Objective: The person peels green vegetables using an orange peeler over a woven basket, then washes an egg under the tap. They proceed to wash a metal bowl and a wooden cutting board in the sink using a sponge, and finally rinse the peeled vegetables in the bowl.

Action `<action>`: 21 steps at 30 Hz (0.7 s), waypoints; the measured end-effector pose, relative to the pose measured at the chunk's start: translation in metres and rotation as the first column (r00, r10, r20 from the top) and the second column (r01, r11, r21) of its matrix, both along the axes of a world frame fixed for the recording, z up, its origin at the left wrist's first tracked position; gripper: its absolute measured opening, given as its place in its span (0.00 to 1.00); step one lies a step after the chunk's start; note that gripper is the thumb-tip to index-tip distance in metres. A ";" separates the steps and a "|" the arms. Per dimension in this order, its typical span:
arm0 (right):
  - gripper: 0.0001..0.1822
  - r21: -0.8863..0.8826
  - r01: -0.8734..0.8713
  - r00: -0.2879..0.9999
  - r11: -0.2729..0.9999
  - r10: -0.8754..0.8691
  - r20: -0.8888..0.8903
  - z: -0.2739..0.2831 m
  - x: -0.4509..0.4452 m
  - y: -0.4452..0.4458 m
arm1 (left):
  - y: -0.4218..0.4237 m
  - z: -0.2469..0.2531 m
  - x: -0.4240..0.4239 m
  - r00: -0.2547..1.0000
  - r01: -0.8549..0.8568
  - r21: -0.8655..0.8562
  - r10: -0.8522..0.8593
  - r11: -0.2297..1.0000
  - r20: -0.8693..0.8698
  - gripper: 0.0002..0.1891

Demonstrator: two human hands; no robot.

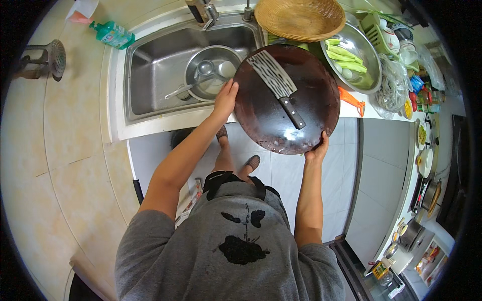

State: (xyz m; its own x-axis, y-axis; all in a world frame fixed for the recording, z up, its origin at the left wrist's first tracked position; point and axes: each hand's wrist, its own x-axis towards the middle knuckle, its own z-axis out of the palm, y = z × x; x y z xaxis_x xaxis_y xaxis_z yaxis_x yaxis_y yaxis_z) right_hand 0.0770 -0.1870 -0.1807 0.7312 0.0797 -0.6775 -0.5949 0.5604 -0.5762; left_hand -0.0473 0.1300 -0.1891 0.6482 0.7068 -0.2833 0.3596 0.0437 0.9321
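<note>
Between my two hands is a round, dark brown cutting board (260,105), held by its edge. My left hand (226,98) grips its left rim beside the sink. At the lower right rim, my right hand (318,148) has its thumb on top and its fingers mostly hidden beneath. Across the board lies a cleaver (274,74) with a patterned steel blade and a dark riveted handle pointing toward me; neither hand touches it. The board's front part overhangs the counter edge, above the floor.
A steel sink (154,71) at left holds a metal bowl (196,56) with a ladle (188,87). Behind the board are a wicker basket (301,19) and a steel basin (372,71) of peeled green vegetables (344,56). An orange peeler (352,99) lies right of it.
</note>
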 end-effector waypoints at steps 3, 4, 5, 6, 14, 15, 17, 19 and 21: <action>0.25 -0.031 0.013 0.999 0.999 -0.012 0.031 0.000 0.001 0.009 | 0.009 0.011 0.020 0.999 0.041 0.081 -0.039 0.996 -0.026 0.32; 0.25 -0.032 0.016 0.999 0.999 -0.015 0.039 0.002 0.002 0.013 | 0.014 0.011 0.026 0.998 0.057 0.088 -0.055 0.994 -0.028 0.32; 0.25 -0.033 0.019 0.999 0.999 -0.018 0.047 0.003 0.002 0.017 | 0.020 0.010 0.030 0.998 0.067 0.069 -0.066 0.995 -0.014 0.32; 0.26 -0.047 0.025 0.998 0.999 -0.023 0.050 0.001 0.002 0.020 | 0.025 0.009 0.035 0.997 0.082 0.052 -0.082 0.995 0.002 0.32; 0.29 -0.827 0.353 0.872 0.437 0.168 0.461 0.002 0.005 0.039 | 0.115 -0.032 0.012 0.943 0.292 -0.126 -0.307 0.948 -0.129 0.32; 0.29 -0.886 0.451 0.827 0.111 0.320 0.461 0.002 0.004 0.040 | 0.132 -0.053 0.004 0.883 0.348 0.033 -0.315 0.937 -0.348 0.30; 0.31 -0.800 0.585 0.638 0.134 0.533 0.556 0.037 -0.004 0.073 | 0.163 -0.089 -0.019 0.706 0.517 0.252 -0.240 0.818 -0.667 0.27; 0.29 -0.742 0.640 0.406 0.201 0.731 0.549 0.083 -0.017 0.119 | 0.175 -0.109 -0.034 0.581 0.643 0.322 -0.170 0.695 -0.796 0.23; 0.26 -0.768 0.537 0.234 0.349 0.813 0.533 0.094 -0.028 0.161 | 0.173 -0.112 -0.043 0.515 0.718 0.348 -0.124 0.602 -0.848 0.20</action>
